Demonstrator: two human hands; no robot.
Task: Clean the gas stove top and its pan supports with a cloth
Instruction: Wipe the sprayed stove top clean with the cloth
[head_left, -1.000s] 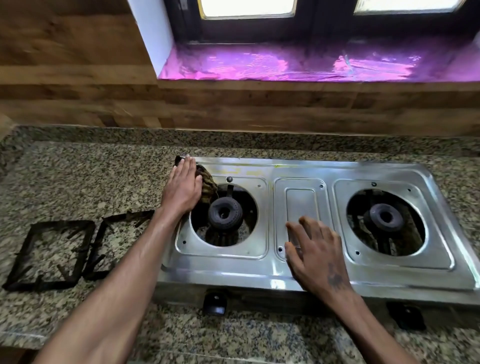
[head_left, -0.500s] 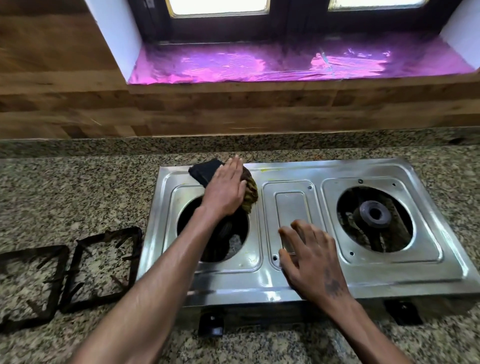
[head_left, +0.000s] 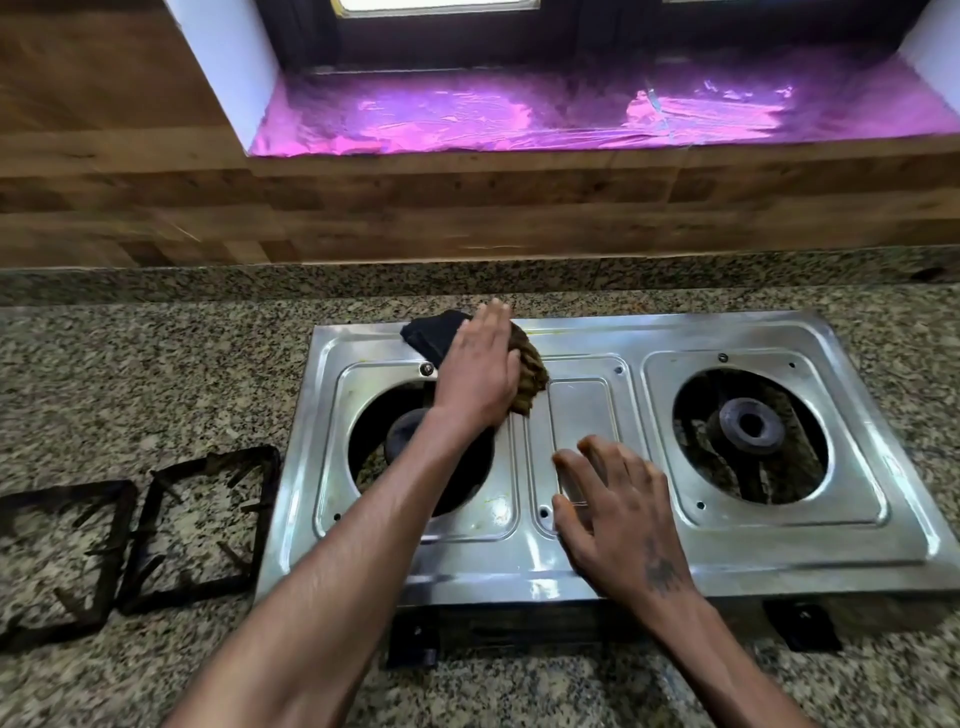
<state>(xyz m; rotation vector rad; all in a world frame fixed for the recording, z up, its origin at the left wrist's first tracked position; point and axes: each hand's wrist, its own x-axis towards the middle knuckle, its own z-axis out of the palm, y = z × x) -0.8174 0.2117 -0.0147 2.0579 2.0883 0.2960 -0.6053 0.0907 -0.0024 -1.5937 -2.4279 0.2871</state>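
Observation:
A steel two-burner gas stove (head_left: 582, 561) stands on the granite counter. My left hand (head_left: 478, 369) lies flat with straight fingers on a dark and brown cloth (head_left: 530, 379), pressing it onto the stove top behind the left burner opening (head_left: 415, 452). My forearm hides part of that burner. On the stove's middle panel my right hand (head_left: 613, 514) rests with fingers spread and slightly bent, holding nothing. The right burner (head_left: 750, 426) is bare. Two black pan supports (head_left: 202, 525) (head_left: 57, 561) lie on the counter to the stove's left.
A granite counter (head_left: 156, 374) runs around the stove, with a wood-look backsplash (head_left: 363, 218) behind. Above it a window sill covered in shiny pink film (head_left: 571, 114). Two black knobs (head_left: 802, 623) sit on the stove's front face.
My left hand has slid the cloth to the right along the back of the stove, from the left burner's far-left corner toward the middle panel. The right hand has stayed in place.

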